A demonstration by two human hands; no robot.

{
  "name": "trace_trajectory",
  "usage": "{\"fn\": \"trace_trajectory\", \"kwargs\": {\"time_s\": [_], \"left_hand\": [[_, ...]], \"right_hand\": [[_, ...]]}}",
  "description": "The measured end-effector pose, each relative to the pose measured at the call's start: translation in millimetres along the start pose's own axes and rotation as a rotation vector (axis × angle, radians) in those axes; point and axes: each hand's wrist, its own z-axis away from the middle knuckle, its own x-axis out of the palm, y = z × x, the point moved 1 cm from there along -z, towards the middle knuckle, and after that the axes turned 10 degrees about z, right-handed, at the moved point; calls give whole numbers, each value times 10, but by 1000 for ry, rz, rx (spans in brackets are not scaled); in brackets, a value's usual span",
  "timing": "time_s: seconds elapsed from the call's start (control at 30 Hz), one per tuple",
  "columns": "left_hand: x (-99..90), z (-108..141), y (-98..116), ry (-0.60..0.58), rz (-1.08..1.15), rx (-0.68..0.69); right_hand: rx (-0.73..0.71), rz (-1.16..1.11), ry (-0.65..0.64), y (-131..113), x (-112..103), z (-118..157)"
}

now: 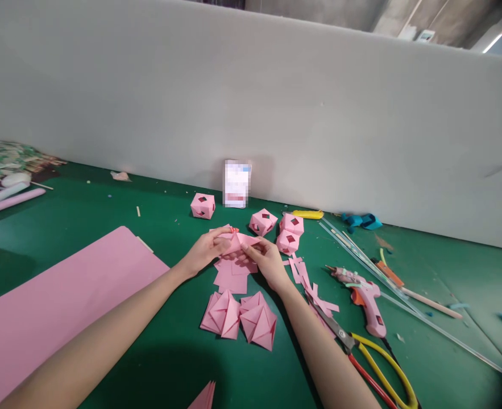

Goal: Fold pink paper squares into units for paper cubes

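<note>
In the head view, a folded pink paper (236, 243) is held in the air between the left hand (203, 253) and the right hand (270, 264), over some flat pink squares (231, 280). The grip of each hand is closed upon this paper: the left fingers pinch its left part, and the right thumb presses near its middle, with the right fingers along the right end. Just in front of the hands, on the nearer side, two groups of folded pieces (220, 316) lie side by side on the green counter (165, 352). Behind the hands stand four pink paper boxes (203, 206) with cut openings, one at the left and three at the right, the last two touching each other. The far edge of the counter meets a pale wall (276, 102), which limits the room there. On the left, bare green surface shows between the boxes and a large pink sheet (75, 289), whose corner comes near the left forearm. On the right, the room is narrower: pink strips (301, 272), scissors (342, 334) and a pink glue gun (364, 294) lie there, the scissors close beside the right forearm. Against the wall leans a small bright panel (236, 183); it is blurred into blocks, and its writing cannot be read.
</note>
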Motion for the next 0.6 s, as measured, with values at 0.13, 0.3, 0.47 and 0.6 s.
{"fn": "trace_trajectory", "kwargs": {"time_s": [0.13, 0.3, 0.47, 0.6], "left_hand": [[16, -16, -18, -24, -92, 20], [22, -10, -14, 53, -105, 21], [14, -11, -12, 62, -95, 35], [14, -18, -38, 34, -125, 48]], "right_hand": [[13, 66, 17, 49, 19, -5], [45, 111, 8, 59, 28, 20], [37, 145, 10, 44, 18, 33], [-22, 242, 47, 74, 25, 27]]}}
